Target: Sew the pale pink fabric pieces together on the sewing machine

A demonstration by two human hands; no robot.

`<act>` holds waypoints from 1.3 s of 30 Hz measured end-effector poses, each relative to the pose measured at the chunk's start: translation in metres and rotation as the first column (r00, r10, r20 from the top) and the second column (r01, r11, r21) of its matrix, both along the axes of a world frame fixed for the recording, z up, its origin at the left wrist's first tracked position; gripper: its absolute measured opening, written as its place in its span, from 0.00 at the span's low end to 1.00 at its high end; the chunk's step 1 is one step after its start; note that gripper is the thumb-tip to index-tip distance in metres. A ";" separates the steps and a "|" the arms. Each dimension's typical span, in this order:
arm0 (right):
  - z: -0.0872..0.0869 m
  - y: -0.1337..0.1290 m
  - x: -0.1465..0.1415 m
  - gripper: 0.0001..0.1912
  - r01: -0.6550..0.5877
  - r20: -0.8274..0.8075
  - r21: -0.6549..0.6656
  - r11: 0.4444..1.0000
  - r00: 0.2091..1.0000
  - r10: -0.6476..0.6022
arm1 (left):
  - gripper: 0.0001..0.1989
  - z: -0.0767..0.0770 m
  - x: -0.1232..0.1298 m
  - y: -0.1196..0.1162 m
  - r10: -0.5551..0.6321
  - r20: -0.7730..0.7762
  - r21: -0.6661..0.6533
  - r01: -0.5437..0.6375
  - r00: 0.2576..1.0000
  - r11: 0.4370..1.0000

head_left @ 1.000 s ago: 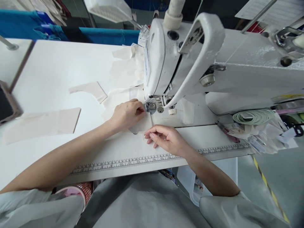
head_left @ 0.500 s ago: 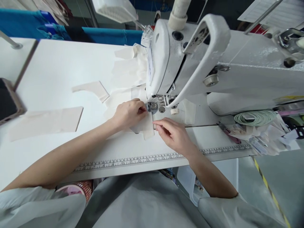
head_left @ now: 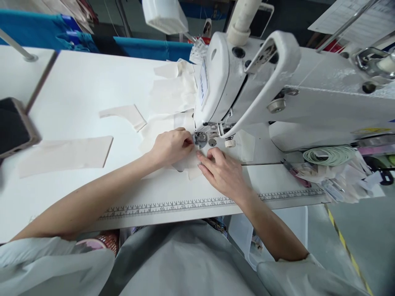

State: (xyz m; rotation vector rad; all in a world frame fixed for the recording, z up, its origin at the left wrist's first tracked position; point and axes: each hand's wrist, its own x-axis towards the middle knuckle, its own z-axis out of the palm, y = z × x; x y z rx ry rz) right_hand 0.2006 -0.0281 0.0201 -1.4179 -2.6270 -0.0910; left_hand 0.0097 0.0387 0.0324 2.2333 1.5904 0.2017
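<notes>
A small cream fabric piece (head_left: pixel 194 172) lies at the presser foot (head_left: pixel 200 139) of a white sewing machine (head_left: pixel 212 78). My left hand (head_left: pixel 174 146) is closed, its curled fingertips pinching the fabric just left of the foot. On the right edge of the same piece rest the fingertips of my right hand (head_left: pixel 220 170); its fingers are apart and fairly flat. Both hands cover part of the fabric, and the needle tip cannot be made out.
Cream cut pieces (head_left: pixel 70 154) lie to the left, with more fabric (head_left: pixel 173 90) behind. A printed ruler (head_left: pixel 166 207) runs along the front edge. Snips (head_left: pixel 296 173), a coiled green strip (head_left: pixel 328 155) and scraps sit at right. A dark box-like object (head_left: pixel 15 127) stands far left.
My right hand has opened from a pinch and laid its fingertips on the fabric's edge, close to the foot. My left hand keeps its hold. The view has shifted slightly.
</notes>
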 end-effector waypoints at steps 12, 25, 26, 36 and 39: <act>0.002 0.000 -0.002 0.18 0.019 0.020 -0.035 0.999 1.000 -0.018 | 0.19 -0.013 -0.011 -0.055 -0.406 -0.179 0.396 0.444 0.896 0.804; 0.010 0.011 -0.009 0.22 0.041 0.184 -0.064 0.997 0.983 -0.029 | 0.21 -0.031 -0.014 -0.047 -0.383 -0.157 0.499 0.407 0.911 0.765; 0.010 0.013 -0.010 0.22 0.041 0.190 -0.071 0.997 0.981 -0.027 | 0.21 -0.031 -0.014 -0.046 -0.382 -0.160 0.502 0.408 0.910 0.763; 0.007 0.018 -0.009 0.22 0.056 0.166 -0.059 0.997 0.985 -0.046 | 0.19 -0.031 -0.015 -0.038 -0.421 -0.144 0.516 0.431 0.896 0.740; 0.006 0.018 -0.009 0.22 0.055 0.150 -0.048 0.997 0.988 -0.048 | 0.20 -0.031 -0.015 -0.037 -0.410 -0.160 0.525 0.430 0.898 0.734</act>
